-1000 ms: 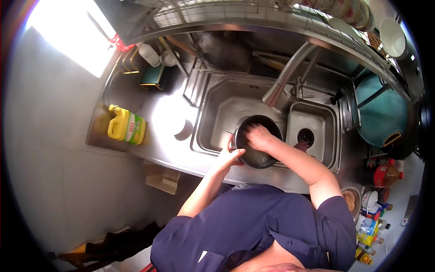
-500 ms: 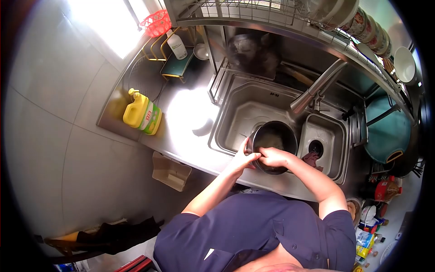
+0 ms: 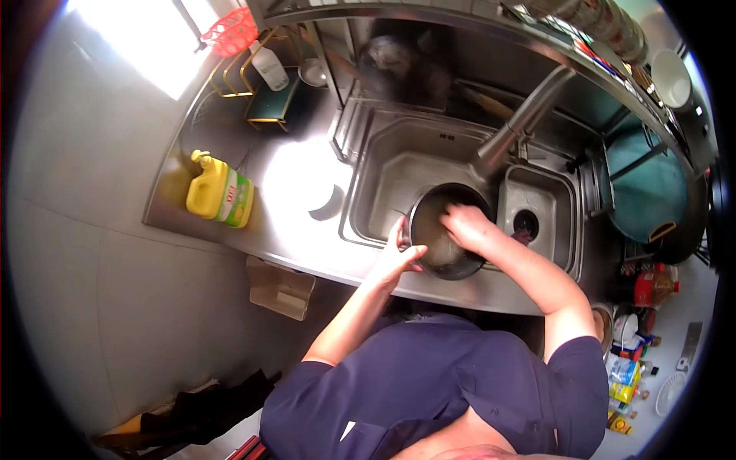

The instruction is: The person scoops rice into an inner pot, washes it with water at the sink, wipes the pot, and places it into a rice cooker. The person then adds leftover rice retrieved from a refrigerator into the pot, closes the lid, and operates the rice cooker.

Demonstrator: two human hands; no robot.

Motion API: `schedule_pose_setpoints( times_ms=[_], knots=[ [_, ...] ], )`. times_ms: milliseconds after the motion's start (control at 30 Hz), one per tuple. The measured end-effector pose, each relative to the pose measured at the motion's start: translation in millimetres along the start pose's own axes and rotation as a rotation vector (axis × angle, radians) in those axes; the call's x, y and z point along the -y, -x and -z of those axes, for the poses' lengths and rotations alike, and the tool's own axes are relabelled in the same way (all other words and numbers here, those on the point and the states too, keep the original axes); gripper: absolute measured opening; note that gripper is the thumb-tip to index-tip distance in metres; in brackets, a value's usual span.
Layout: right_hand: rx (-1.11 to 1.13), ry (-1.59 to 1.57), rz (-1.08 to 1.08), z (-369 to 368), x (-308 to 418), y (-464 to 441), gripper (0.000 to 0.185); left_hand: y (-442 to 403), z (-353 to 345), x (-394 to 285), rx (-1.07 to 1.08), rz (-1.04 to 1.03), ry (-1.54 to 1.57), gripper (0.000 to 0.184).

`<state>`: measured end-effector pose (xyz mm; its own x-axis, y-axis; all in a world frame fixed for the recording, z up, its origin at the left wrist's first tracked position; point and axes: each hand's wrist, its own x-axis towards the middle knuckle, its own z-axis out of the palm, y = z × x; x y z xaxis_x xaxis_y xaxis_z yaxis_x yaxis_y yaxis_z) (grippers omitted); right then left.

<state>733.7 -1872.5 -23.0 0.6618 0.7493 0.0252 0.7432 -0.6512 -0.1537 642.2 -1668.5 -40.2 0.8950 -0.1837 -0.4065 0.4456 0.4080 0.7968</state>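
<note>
A dark round pot [image 3: 460, 270] with cloudy liquid in it rests over the front of the large steel sink basin [image 3: 376, 201], tilted a little. My left hand [image 3: 399, 251] is closed on the pot's left rim, thumb over the edge and fingers outside. Inside the pot is my right hand [image 3: 467, 228], its fingers bent together near the far inner wall. Whatever those fingers may hold is hidden. Above the pot's far right side hangs the metal faucet [image 3: 521, 126].
Right of the pot is a small basin [image 3: 557, 201] with a dark drain and a reddish cloth [image 3: 521, 236]. A yellow jug [image 3: 220, 195] stands on the left counter, a white bottle [image 3: 269, 67] farther back. A dish rack [image 3: 429, 14] spans the sink's back.
My right hand has moved from the pot's near rim deeper toward its far inner side. The pot's opening shows more liquid. The whole view has shifted slightly.
</note>
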Motion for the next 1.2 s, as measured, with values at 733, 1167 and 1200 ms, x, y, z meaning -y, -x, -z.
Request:
schedule_pose_setpoints(
  times_ms=[733, 1167, 1200],
  knots=[
    [0.784, -0.494, 0.581, -3.7, 194.3, 78.0, 0.039, 244.1, -45.6, 116.2, -0.465, -0.287, 0.305, 0.097],
    [0.654, 0.467, 1.42, -95.2, 423.6, 127.6, 0.02, 480.4, -21.5, 246.2, -1.028, -0.457, 0.522, 0.099],
    [0.602, 0.476, 1.442, -111.0, 448.2, 130.9, 0.019, 505.0, -16.9, 255.6, -1.051, -0.455, 0.549, 0.099]
  ],
)
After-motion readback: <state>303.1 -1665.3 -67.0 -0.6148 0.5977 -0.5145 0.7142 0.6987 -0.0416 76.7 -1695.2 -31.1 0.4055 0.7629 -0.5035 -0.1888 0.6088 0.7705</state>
